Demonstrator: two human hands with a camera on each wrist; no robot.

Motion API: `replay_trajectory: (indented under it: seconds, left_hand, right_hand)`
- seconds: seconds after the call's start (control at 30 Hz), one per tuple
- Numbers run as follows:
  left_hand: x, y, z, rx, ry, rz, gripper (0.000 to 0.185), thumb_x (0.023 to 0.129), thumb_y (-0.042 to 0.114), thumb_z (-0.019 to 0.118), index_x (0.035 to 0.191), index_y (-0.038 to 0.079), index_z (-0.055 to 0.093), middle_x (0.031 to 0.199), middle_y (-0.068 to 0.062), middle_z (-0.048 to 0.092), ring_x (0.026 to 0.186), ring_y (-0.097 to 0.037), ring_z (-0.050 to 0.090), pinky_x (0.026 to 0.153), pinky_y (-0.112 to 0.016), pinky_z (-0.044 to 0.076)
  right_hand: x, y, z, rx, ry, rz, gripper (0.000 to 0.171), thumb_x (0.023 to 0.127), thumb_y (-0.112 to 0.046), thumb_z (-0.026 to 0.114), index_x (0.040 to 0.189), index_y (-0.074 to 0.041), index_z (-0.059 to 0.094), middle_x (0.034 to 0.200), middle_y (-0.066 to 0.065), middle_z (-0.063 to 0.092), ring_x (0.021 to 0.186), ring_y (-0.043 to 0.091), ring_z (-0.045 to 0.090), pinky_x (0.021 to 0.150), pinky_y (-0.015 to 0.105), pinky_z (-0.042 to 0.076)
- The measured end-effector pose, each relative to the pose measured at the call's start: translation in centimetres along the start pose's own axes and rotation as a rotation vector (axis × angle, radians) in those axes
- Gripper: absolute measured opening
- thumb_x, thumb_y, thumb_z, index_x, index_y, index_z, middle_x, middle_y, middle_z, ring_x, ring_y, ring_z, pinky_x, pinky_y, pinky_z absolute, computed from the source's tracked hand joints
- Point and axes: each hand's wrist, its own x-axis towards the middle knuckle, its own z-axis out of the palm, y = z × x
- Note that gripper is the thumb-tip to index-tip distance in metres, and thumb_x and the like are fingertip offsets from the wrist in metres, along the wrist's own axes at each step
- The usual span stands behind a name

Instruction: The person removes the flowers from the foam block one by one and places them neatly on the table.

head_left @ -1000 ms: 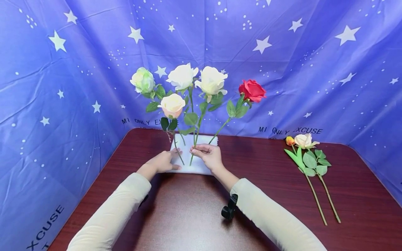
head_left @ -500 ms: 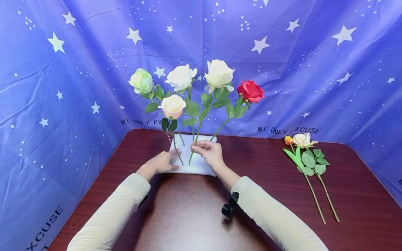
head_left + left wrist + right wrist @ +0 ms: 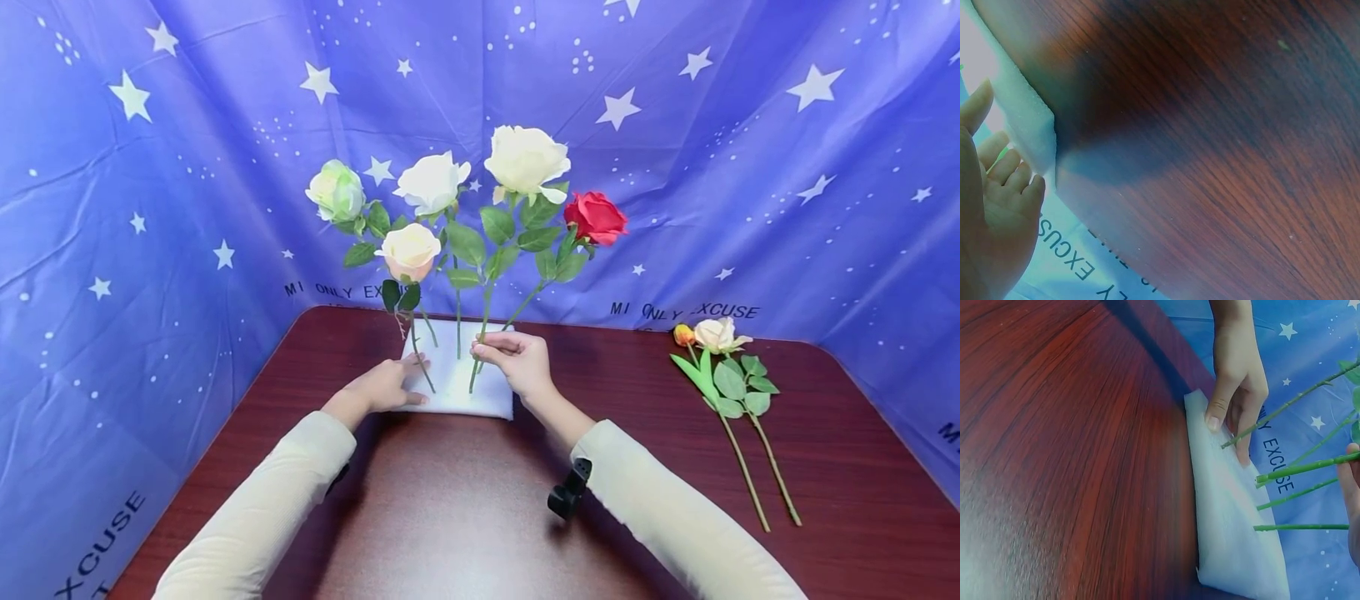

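Note:
A white foam block [image 3: 450, 385] lies on the dark red table [image 3: 465, 517]. Several roses stand stuck in it: a green-white one [image 3: 337, 190], a white one [image 3: 431, 182], a peach one [image 3: 408, 250] and a red one [image 3: 596, 218]. My left hand [image 3: 390, 385] rests flat on the block's left edge, thumb at its front side [image 3: 1210, 419]. My right hand [image 3: 486, 348] pinches the stem [image 3: 1297, 467] of a large cream rose [image 3: 525, 158], held upright with its tip low over the block. The left wrist view shows the foam corner [image 3: 1022, 119] beside my fingers [image 3: 1007, 181].
Two loose flowers lie on the table at the right: a cream rose [image 3: 718, 333] and an orange bud [image 3: 682, 335], stems pointing toward me. A blue star-printed cloth [image 3: 750, 167] walls the table on three sides. A black wrist mount [image 3: 567, 492] hangs under my right sleeve.
My right hand has raised the cream rose and shifted it to the right, so its bloom now stands above the others. The left hand has stayed on the foam.

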Motion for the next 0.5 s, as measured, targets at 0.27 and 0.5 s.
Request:
replay_trajectory:
  seconds: [0.27, 0.5]
  left_hand:
    - [0.0, -0.2, -0.2, 0.001, -0.002, 0.007, 0.064, 0.084, 0.029, 0.072, 0.137, 0.002, 0.051, 0.146, -0.023, 0.045, 0.131, -0.039, 0.05, 0.11, -0.046, 0.04]
    - [-0.2, 0.1, -0.2, -0.01, -0.006, 0.002, 0.064, 0.084, 0.028, 0.071, 0.138, 0.001, 0.051, 0.146, -0.024, 0.044, 0.13, -0.04, 0.05, 0.11, -0.047, 0.041]
  right_hand:
    - [-0.4, -0.5, -1.4, -0.117, -0.017, -0.041, 0.026, 0.075, 0.008, 0.074, 0.095, 0.021, 0.065, 0.078, 0.0, 0.077, 0.071, 0.001, 0.072, 0.069, 0.017, 0.058]
    - [-1.0, -0.5, -2.6, -0.198, -0.051, -0.063, 0.023, 0.075, 0.006, 0.075, 0.092, 0.018, 0.068, 0.091, 0.036, 0.067, 0.068, -0.002, 0.07, 0.067, 0.016, 0.057]
